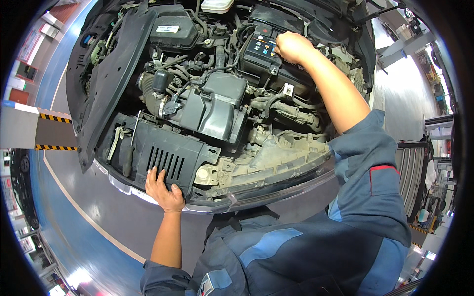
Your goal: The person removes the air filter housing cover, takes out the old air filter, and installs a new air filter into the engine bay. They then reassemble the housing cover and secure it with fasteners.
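My left hand (164,191) rests at the front of the car's engine bay, its fingers spread over a black slotted plastic cover (143,143). On the same cover lie a screwdriver (129,157) with a dark handle and what looks like a pair of pliers (116,140). Farther off, my right hand (295,48) is closed at the right side of the black car battery (261,48), by its top edge. Whatever its curled fingers grip is hidden behind the hand. The battery's top carries a dark label with small coloured symbols.
A black air filter box (212,106) sits mid-bay among hoses, with another dark cover (173,29) behind. The dusty front crossmember (276,167) runs along the near edge. At left stands a lift post with striped arms (55,133); a drawer cabinet (412,172) stands at right.
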### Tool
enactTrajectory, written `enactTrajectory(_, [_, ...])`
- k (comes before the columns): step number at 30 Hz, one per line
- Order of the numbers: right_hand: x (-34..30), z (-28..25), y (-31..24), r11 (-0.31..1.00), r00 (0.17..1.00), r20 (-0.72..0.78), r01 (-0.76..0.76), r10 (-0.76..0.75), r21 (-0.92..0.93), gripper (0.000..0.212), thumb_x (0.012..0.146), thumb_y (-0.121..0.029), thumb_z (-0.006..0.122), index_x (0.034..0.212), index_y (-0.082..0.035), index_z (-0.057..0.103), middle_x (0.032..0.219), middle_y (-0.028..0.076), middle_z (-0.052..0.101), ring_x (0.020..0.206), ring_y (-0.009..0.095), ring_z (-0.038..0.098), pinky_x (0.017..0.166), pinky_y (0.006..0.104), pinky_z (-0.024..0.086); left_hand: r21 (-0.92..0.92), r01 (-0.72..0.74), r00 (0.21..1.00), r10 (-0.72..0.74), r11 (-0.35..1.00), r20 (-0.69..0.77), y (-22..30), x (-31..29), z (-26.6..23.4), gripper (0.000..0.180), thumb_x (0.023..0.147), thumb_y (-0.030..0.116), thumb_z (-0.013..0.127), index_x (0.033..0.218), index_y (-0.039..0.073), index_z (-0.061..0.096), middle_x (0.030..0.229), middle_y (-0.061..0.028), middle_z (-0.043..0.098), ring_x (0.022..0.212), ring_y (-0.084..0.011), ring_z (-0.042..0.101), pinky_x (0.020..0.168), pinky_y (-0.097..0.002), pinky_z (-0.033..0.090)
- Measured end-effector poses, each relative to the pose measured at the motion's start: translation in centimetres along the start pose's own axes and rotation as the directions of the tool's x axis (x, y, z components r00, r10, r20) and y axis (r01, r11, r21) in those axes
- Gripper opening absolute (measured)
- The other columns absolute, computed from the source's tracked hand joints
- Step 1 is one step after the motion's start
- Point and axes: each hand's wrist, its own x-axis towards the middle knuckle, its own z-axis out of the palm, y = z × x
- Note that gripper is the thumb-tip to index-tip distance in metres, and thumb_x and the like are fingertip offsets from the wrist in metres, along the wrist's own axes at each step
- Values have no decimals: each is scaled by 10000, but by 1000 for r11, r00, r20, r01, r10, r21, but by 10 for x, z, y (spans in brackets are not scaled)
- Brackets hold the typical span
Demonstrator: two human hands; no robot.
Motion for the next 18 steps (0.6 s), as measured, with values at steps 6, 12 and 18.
enactTrajectory(6, [-8, 12, 8, 991, 968, -216, 111, -125, -75, 340, 1020, -331, 605, 1063, -52, 794, 1104, 176, 785, 1057, 377, 754, 933, 497, 598, -1, 15, 1000, -15, 1000, 12, 1, -2, 0, 578, 997, 462, 492, 1328, 13, 644, 1504, -218, 574, 1430, -456, 475, 1195, -580, 301])
enactTrajectory(12, [-74, 2, -51, 890, 894, -431, 292, -125, 349, 333, 1062, -340, 580, 1044, -75, 781, 1037, 162, 782, 978, 380, 748, 861, 490, 605, 23, 62, 996, -63, 998, 56, 1, 2, -4, 567, 960, 402, 592, 1369, 10, 614, 1517, -216, 555, 1423, -450, 473, 1197, -561, 304])
enactTrajectory(18, [-222, 25, -173, 510, 837, -285, 518, -467, 686, 276, 1041, -319, 627, 1039, -90, 780, 979, 145, 776, 908, 365, 752, 809, 465, 614, -559, 290, 950, -165, 776, 264, 85, 11, -32, 494, 1044, 248, 612, 1435, -40, 519, 1509, -227, 528, 1333, -341, 553, 1140, -462, 433])
